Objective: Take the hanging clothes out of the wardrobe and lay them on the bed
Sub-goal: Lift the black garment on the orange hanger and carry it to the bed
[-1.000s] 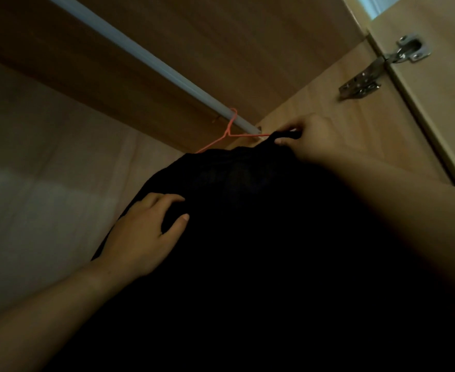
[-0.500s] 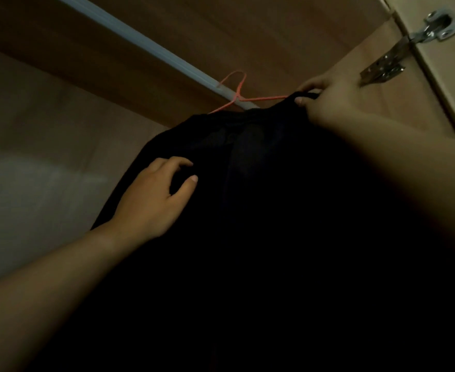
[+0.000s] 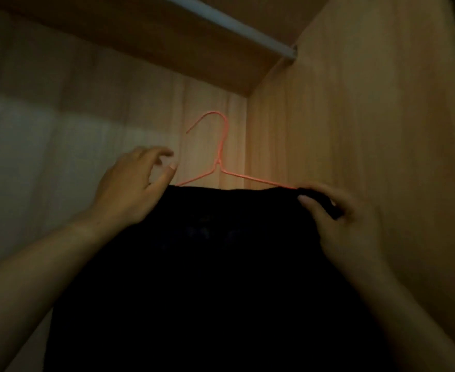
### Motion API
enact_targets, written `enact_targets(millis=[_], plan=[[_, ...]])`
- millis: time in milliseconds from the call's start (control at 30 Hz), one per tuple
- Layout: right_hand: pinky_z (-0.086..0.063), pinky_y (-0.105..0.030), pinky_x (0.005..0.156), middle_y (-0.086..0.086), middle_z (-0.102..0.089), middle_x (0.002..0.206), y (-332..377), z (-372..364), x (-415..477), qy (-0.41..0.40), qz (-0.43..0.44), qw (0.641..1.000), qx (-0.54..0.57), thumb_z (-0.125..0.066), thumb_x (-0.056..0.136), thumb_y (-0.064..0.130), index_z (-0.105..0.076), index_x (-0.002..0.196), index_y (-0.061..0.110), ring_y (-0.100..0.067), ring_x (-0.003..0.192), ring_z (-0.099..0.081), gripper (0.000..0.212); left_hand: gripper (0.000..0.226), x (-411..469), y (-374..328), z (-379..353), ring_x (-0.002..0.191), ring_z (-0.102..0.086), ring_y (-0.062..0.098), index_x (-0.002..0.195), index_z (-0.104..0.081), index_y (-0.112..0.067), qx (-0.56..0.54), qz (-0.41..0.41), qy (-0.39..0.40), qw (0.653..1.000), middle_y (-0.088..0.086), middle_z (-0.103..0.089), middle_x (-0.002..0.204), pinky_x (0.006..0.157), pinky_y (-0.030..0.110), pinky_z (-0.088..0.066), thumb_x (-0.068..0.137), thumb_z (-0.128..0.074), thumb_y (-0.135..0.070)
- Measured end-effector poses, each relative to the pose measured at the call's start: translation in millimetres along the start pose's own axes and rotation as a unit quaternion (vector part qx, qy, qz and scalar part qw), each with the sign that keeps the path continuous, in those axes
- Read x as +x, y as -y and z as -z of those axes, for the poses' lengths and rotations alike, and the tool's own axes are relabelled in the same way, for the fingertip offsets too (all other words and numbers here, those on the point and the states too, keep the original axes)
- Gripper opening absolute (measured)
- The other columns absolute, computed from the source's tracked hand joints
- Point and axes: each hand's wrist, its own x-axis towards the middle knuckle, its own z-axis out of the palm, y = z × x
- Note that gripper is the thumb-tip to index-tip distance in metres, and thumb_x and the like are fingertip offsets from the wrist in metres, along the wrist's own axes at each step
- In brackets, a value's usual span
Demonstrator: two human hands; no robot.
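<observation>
Black garment [image 3: 221,264]: it hangs in front of you inside the wardrobe, draped on an orange wire hanger [image 3: 222,157], between your two arms. The light is dim and the cloth reads as one dark mass, so you cannot tell what kind of garment it is. Its lower part runs off the bottom edge of the view. Only the hanger's hook, neck and the upper parts of both shoulder wires show; the rest lies under the cloth.

Your right grip [image 3: 347,226] is closed on the garment's upper right corner, thumb in front and fingers curled over the cloth, just where the hanger's right wire goes under it. Whether the wire itself is held there cannot be made out. Your left grip [image 3: 132,189] is open at the upper left corner, fingers spread and slightly blurred, thumb tip at the top edge of the cloth.

The hook points up and touches nothing. The pale rail [image 3: 237,25] runs well above it and meets the wooden side wall [image 3: 368,130] at the right. A wooden top panel [image 3: 167,49] lies behind the rail, over a paler back panel [image 3: 60,130].
</observation>
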Motion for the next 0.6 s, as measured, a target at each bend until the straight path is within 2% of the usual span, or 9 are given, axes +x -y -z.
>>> enact_targets(millis=[100,133,200,233,300,367,533,600], plan=[[-0.043,-0.009,0.079,0.008,-0.068,0.094,-5.0,15.9,-67.9,0.02,-0.076,0.997,0.003,-0.067,0.084,0.013,-0.061,0.088,0.043,0.0,0.088,-0.061,0.03,0.053,-62.3,-8.1,-3.9,0.073,-0.058,0.011,0.08,-0.058,-0.023,-0.062,-0.047,0.112,0.991,-0.005,-0.06,0.075,0.068,0.037,-0.047,0.085,-0.023,-0.063],[-0.043,-0.008,0.079,0.008,-0.067,0.095,-5.0,19.9,-89.3,0.032,-0.097,0.995,-0.013,-0.068,0.085,0.016,-0.059,0.088,0.044,0.002,0.089,-0.06,0.029,0.049,-83.4,-12.6,-5.6,0.068,-0.055,0.005,0.074,-0.055,-0.025,-0.072,-0.051,0.123,0.988,-0.007,-0.057,0.07,0.063,0.033,-0.045,0.085,-0.025,-0.062],[-0.039,-0.004,0.082,0.014,-0.064,0.101,1.6,28.4,-132.7,0.063,-0.139,0.987,-0.043,-0.064,0.084,0.031,-0.058,0.092,0.046,0.01,0.093,-0.056,0.018,0.04,-124.4,-18.4,-11.6,0.066,-0.053,0.002,0.067,-0.049,-0.032,-0.102,-0.034,0.137,0.985,-0.01,-0.054,0.065,0.055,0.027,-0.038,0.084,-0.03,-0.063],[-0.037,-0.003,0.084,0.018,-0.062,0.105,7.7,33.7,-154.7,0.08,-0.156,0.983,-0.063,-0.059,0.083,0.038,-0.058,0.095,0.046,0.011,0.097,-0.054,0.014,0.037,-144.5,-20.9,-15.2,0.065,-0.053,0.002,0.066,-0.048,-0.034,-0.119,-0.022,0.145,0.982,-0.012,-0.054,0.067,0.053,0.026,-0.036,0.084,-0.032,-0.063],[-0.037,-0.005,0.087,0.018,-0.06,0.11,23.4,48.1,-200.9,0.103,-0.17,0.973,-0.114,-0.051,0.084,0.044,-0.06,0.108,0.042,0.008,0.103,-0.053,0.026,0.04,-183.2,-27.1,-22.7,0.064,-0.053,0.004,0.064,-0.05,-0.031,-0.156,0.005,0.163,0.974,-0.01,-0.054,0.067,0.053,0.032,-0.04,0.083,-0.035,-0.063],[-0.036,-0.006,0.086,0.014,-0.058,0.111,49.1,61.9,-245.2,0.086,-0.207,0.963,-0.146,-0.051,0.083,0.045,-0.057,0.118,0.041,0.005,0.104,-0.054,0.036,0.046,-220.2,-38.9,-23.9,0.063,-0.054,0.01,0.063,-0.051,-0.025,-0.189,0.028,0.186,0.964,-0.006,-0.052,0.067,0.055,0.04,-0.045,0.082,-0.035,-0.065],[-0.037,-0.007,0.08,0.019,-0.056,0.097,117.3,87.4,-323.1,0.023,-0.273,0.94,-0.202,-0.057,0.082,0.037,-0.066,0.105,0.042,0.0,0.091,-0.057,0.025,0.043,-295.8,-70.5,-1.9,0.063,-0.054,0.021,0.064,-0.055,-0.024,-0.23,0.036,0.218,0.948,-0.004,-0.052,0.067,0.051,0.04,-0.043,0.084,-0.041,-0.059],[-0.039,-0.01,0.078,0.014,-0.059,0.094,143.2,94.9,-341.1,0.015,-0.29,0.93,-0.225,-0.058,0.083,0.033,-0.066,0.098,0.042,0.0,0.088,-0.058,0.019,0.041,-318.1,-78.1,10.5,0.065,-0.052,0.022,0.066,-0.058,-0.018,-0.251,0.036,0.216,0.943,-0.003,-0.051,0.067,0.051,0.038,-0.04,0.086,-0.046,-0.052]])
